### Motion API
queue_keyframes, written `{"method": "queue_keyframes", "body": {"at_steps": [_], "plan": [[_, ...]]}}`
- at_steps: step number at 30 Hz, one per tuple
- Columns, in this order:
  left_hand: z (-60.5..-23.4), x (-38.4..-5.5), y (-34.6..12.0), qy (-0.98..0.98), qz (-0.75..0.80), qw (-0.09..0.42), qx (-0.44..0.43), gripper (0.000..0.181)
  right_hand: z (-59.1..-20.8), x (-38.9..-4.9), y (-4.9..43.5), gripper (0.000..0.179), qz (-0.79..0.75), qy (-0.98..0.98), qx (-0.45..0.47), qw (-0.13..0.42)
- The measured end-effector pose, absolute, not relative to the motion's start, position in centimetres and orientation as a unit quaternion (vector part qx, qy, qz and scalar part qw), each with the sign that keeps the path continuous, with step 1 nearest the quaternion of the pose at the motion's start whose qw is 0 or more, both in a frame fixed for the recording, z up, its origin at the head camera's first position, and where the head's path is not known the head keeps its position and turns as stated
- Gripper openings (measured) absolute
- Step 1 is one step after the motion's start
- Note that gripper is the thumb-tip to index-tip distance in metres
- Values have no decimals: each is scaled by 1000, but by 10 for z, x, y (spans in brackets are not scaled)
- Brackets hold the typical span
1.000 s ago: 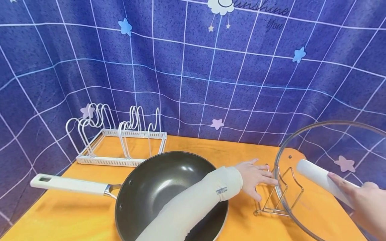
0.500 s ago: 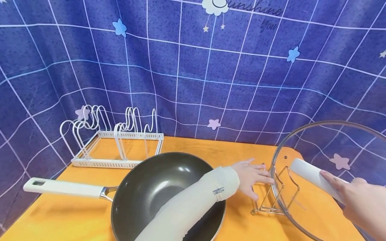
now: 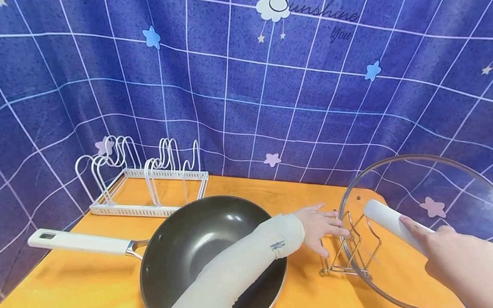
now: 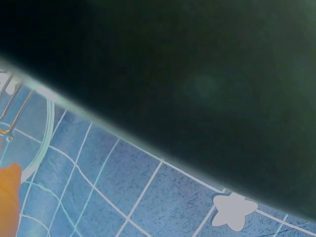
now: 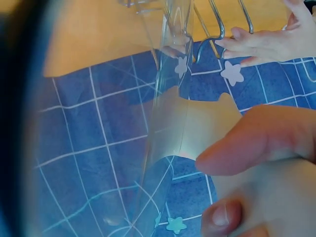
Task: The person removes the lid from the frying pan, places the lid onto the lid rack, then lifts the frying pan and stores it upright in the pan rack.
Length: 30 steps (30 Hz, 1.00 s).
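Note:
My right hand (image 3: pixel 458 256) grips the white handle (image 3: pixel 389 220) of a large glass pan lid (image 3: pixel 423 158), which stands on edge. In the right wrist view, thumb and fingers wrap that handle (image 5: pixel 190 128). The lid's near rim crosses the wires of a small metal lid rack (image 3: pixel 339 269); whether it rests on them cannot be told. My left hand (image 3: pixel 317 226) reaches over to this rack with its fingers spread and straight, fingertips at the wires. A dark wok (image 3: pixel 204 239) with a white handle lies beneath my left sleeve.
A white wire pan rack (image 3: pixel 135 210) stands at the back left of the orange table (image 3: pixel 246 184). Behind it hangs a blue grid-patterned curtain (image 3: pixel 231 107). A dark curved surface (image 4: pixel 197 84) fills most of the left wrist view.
My right hand has brought the lid a little left, further into the small metal rack. The left hand keeps its place at the rack. The head view has turned slightly right.

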<state>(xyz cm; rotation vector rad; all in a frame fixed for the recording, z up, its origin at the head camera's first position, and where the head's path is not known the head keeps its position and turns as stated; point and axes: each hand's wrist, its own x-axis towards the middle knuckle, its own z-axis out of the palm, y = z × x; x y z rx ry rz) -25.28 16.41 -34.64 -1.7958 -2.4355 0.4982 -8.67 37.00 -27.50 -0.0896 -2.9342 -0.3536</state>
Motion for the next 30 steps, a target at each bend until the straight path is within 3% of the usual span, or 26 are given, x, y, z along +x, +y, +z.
{"method": "queue_keyframes", "body": {"at_steps": [9,18,30], "plan": [[-349,-253,166,-790,158,46,-590,76,-273,-85,366,79,-97,-991,-38,90],[-350,-253,166,-793,157,46,-587,77,-274,-87,372,82,-78,-994,-65,39],[-349,-253,165,-797,144,38,-585,76,-273,-94,371,75,-107,-992,-18,68]]}}
